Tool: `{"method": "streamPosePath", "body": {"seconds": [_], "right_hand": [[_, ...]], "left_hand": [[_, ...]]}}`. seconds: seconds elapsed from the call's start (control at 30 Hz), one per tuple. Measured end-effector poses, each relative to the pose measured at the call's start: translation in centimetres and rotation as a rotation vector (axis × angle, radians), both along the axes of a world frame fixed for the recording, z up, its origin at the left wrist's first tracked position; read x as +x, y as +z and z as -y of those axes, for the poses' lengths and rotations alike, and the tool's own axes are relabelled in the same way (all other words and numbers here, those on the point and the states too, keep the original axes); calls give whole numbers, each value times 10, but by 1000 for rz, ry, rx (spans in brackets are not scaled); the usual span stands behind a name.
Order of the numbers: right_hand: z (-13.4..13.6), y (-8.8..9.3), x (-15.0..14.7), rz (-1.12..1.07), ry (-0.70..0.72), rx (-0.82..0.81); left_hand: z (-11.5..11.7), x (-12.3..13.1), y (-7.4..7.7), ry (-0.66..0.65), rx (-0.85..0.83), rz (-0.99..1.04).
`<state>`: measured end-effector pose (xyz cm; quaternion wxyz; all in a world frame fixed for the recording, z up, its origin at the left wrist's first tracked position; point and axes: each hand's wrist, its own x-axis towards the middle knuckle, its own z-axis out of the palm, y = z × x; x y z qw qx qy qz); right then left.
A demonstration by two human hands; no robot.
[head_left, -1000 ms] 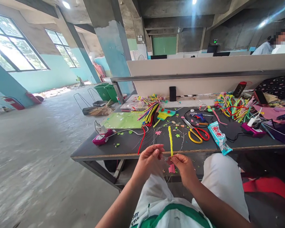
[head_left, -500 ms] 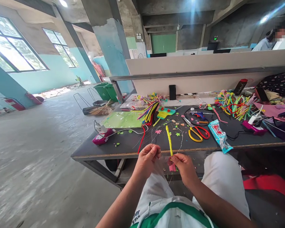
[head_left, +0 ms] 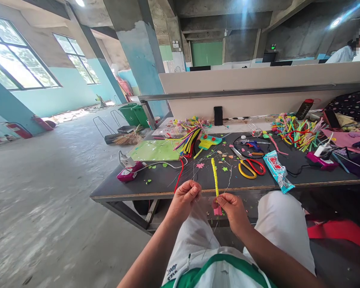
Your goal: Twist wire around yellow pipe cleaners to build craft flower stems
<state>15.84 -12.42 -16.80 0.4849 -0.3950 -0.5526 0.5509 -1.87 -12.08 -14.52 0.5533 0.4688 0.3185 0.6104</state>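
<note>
My right hand (head_left: 234,208) pinches the lower end of a yellow fuzzy pipe cleaner stem (head_left: 215,176), which stands nearly upright just past the table edge. Thin wire trails down below those fingers toward my lap. To its left, my left hand (head_left: 187,197) is closed with thumb and forefinger pressed together; a fine wire (head_left: 193,173) shows just above the fingertips, but whether they grip it I cannot tell. A small pink paper piece (head_left: 218,211) shows below the right fingers. Both hands are apart, over my lap.
Scissors (head_left: 248,167), a blue snack packet (head_left: 277,171) and a glue gun (head_left: 254,145) lie to the right. Bundled pipe cleaners (head_left: 190,143), a red pipe cleaner (head_left: 178,176) and a green sheet (head_left: 154,151) lie left. A phone (head_left: 218,116) leans behind; paper scraps are scattered about.
My left hand has shifted slightly left and up. The right hand still holds the yellow stem in nearly the same place.
</note>
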Motion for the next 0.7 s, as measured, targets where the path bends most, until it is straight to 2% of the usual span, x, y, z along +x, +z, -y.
{"method": "streamPosePath", "body": {"seconds": [0.13, 0.3, 0.5, 0.7], "right_hand": [[1, -1, -1, -21, 2, -12], [1, -5, -4, -43, -10, -40], [3, -5, -5, -50, -13, -53], [5, -7, -7, -80, 56, -86]], "left_hand": [[0, -1, 1, -25, 1, -36], [-3, 2, -1, 6, -61, -43], [-9, -9, -5, 20, 12, 123], [-10, -19, -3, -59, 41, 174]]}}
